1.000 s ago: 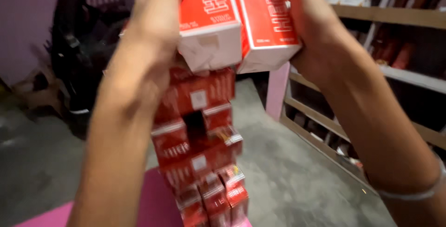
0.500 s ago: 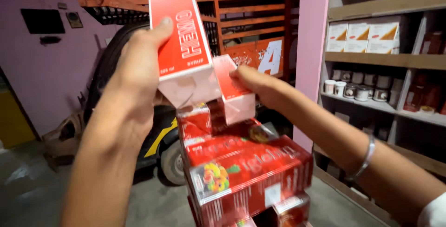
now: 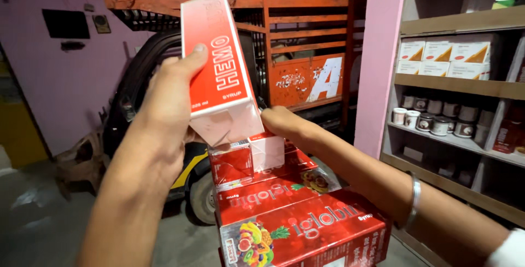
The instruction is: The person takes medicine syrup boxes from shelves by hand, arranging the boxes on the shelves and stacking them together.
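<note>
Up close: left hand point(image 3: 164, 103) raised, fingers wrapped around a tall red-and-white carton point(image 3: 219, 70), thumb pressed on its front face; box tilted, top leaning left, bottom flap end pale and matte. Carton is glossy card, sharp-edged, rectangular. Right hand point(image 3: 281, 122) reaches in behind and below it, fingers curled on a small red-and-white box point(image 3: 268, 151) at the top of a stack; exact grip partly hidden by the tall carton, though the fingers look closed on it. Stack of red cartons point(image 3: 284, 212) rises beneath both hands, slick printed card with fruit pictures on the nearest end, boxes lying flat and slightly askew, edges not flush. A metal bangle point(image 3: 414, 198) sits on the right forearm. To the right, wooden shelves point(image 3: 465, 84) set against a pink pillar point(image 3: 380, 54): upper shelf holds white-and-orange boxes point(image 3: 445, 56) in a row, next shelf down holds small round jars point(image 3: 437, 119) with pale lids. Behind the stack, an orange slatted truck bed point(image 3: 306, 37) and a dark wheel point(image 3: 205, 198) stand on grey concrete floor point(image 3: 38, 223). Open floor lies to the left; shelf edges crowd the right side near the forearm.
</note>
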